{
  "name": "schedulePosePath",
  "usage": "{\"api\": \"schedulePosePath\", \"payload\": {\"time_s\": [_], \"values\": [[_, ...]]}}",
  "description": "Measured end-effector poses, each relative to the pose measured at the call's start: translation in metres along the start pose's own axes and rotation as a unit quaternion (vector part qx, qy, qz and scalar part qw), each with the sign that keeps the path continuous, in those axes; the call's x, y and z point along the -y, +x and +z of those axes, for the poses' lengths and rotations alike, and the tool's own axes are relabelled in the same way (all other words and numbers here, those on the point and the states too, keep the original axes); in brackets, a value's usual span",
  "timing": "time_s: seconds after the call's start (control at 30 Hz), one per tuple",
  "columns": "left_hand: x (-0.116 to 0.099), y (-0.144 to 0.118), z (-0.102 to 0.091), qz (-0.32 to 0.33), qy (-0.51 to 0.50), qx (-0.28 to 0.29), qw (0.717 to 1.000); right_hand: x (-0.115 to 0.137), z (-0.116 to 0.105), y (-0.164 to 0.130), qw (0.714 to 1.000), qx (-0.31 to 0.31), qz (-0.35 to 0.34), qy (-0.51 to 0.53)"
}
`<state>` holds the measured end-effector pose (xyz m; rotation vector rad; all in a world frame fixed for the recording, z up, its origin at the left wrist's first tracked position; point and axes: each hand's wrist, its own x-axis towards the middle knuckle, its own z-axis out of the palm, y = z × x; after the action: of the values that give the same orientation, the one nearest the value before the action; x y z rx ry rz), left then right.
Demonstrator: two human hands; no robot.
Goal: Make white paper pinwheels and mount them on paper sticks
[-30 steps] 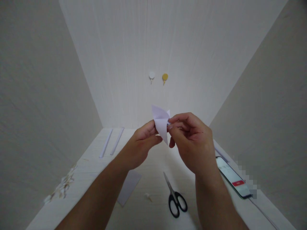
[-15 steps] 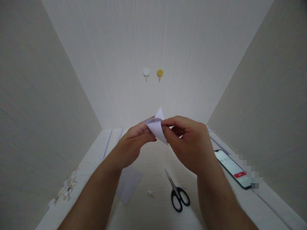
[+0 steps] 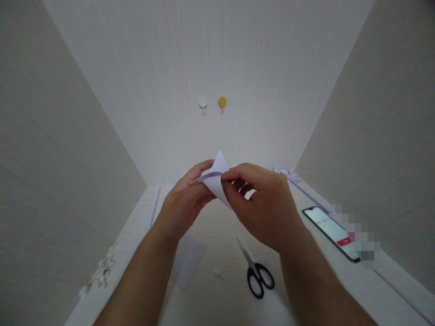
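A sheet of white paper (image 3: 216, 184), curled over on itself with one pointed corner sticking up, is held above the table between both hands. My left hand (image 3: 188, 192) grips its left side, fingers behind and thumb in front. On the right edge, my right hand (image 3: 256, 190) pinches the paper between thumb and index finger. Below my hands lie black-handled scissors (image 3: 254, 267), blades pointing away. Beside my left forearm a flat piece of white paper (image 3: 188, 260) rests on the table, partly covered by the arm.
A phone (image 3: 331, 233) with its screen lit lies at right, near rolled white paper (image 3: 311, 194). Another paper roll (image 3: 154, 207) is at far left. Small pale bits (image 3: 102, 271) are heaped at the left edge; a single one (image 3: 219, 274) lies mid-table. Two hooks (image 3: 222, 102) hang on the back wall.
My left hand has shifted its hold, its thumb now closer to the paper's fold and its fingers higher behind. The right hand still pinches the edge. The whole view has shifted slightly.
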<state>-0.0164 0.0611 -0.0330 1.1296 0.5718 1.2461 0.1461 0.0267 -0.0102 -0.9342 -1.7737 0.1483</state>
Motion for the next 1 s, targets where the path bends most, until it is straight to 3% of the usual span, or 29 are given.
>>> {"api": "schedulePosePath", "payload": {"time_s": [0.1, 0.3, 0.47, 0.73, 1.0], "values": [[0.003, 0.001, 0.003, 0.025, 0.014, -0.038, 0.999, 0.001, -0.001, 0.0, 1.0, -0.009, 0.001, -0.009], [0.007, 0.002, 0.004, 0.069, 0.087, -0.055, 0.992, 0.001, -0.001, 0.0, 0.999, -0.027, 0.008, -0.03], [0.008, 0.0, 0.008, 0.063, 0.117, -0.069, 0.989, -0.001, -0.001, 0.001, 0.997, -0.04, 0.022, -0.054], [0.01, 0.0, 0.004, 0.032, 0.168, -0.052, 0.984, -0.006, -0.006, 0.001, 0.996, -0.002, 0.056, -0.064], [0.008, 0.0, 0.014, 0.018, 0.141, -0.059, 0.988, -0.005, -0.009, 0.001, 0.996, 0.025, 0.051, -0.063]]}}
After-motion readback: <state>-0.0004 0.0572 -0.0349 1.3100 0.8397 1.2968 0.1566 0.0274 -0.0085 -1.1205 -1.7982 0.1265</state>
